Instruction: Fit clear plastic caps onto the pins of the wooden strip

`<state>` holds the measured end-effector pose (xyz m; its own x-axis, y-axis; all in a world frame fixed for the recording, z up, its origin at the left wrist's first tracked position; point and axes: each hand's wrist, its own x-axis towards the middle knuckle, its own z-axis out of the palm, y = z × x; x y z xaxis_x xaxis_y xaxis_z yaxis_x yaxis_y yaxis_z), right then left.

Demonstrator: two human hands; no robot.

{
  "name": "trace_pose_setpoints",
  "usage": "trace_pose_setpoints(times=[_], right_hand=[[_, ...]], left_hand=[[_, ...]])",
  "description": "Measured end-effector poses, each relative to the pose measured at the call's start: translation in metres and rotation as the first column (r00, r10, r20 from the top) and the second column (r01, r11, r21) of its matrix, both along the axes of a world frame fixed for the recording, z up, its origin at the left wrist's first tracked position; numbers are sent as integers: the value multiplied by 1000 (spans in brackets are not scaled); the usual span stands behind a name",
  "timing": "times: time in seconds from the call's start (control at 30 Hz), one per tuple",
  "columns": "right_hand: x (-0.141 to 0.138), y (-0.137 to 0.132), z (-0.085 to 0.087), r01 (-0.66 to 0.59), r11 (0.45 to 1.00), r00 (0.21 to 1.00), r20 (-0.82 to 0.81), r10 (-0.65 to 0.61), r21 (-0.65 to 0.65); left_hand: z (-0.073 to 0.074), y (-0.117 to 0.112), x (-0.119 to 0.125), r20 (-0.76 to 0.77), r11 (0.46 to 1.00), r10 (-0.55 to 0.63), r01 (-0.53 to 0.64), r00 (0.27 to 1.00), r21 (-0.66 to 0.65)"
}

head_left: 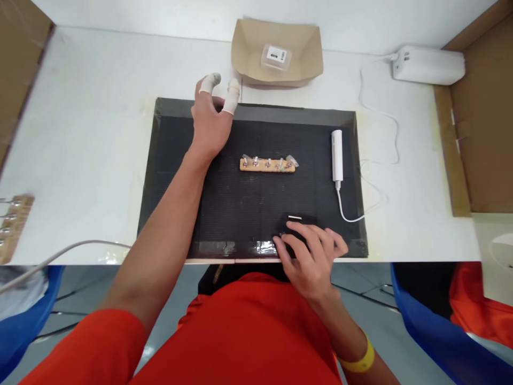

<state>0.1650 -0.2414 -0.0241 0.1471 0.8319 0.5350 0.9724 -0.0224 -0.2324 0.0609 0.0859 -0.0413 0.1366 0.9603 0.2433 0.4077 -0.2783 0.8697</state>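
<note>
My left hand [210, 117] reaches out over the far left corner of a black mat [240, 214], fingers partly stretched toward a brown paper tray [248, 53]; two fingertips wear white finger cots and nothing is in the hand. My right hand [312, 254] lies with fingers spread on a small black object [298, 219] at the mat's near edge. A wooden strip [267, 165] with several metal parts stands in the mat's middle. A white pen-shaped tool [337, 155] with a cable lies to the right.
The paper tray holds a small clear packet [276, 56]. A white power adapter [428, 64] lies at the back right, its cable looping over the white table [80, 133]. Cardboard pieces [476, 123] flank both sides. Another wooden strip [14, 224] sits at the left edge.
</note>
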Motion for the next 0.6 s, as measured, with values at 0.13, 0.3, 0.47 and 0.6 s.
trace_pose_setpoints(times=[0.13, 0.3, 0.47, 0.6], right_hand=[[-6, -1, -2, 1, 1000, 981, -192, -5, -22], [-7, 2, 2, -35, 998, 977, -212, 23, -52], [4, 22, 11, -77, 995, 985, -159, 65, -70], [13, 40, 17, 15, 998, 960, -278, -32, -62]], left_hand=[[-3, 3, 0, 24, 1000, -24, 25, 999, -5], [-2, 3, 0, -30, 1000, -16, 15, 999, -27], [3, -2, 3, -57, 1000, 18, -17, 998, 8], [6, -3, 4, -82, 1000, 23, -23, 996, -3]])
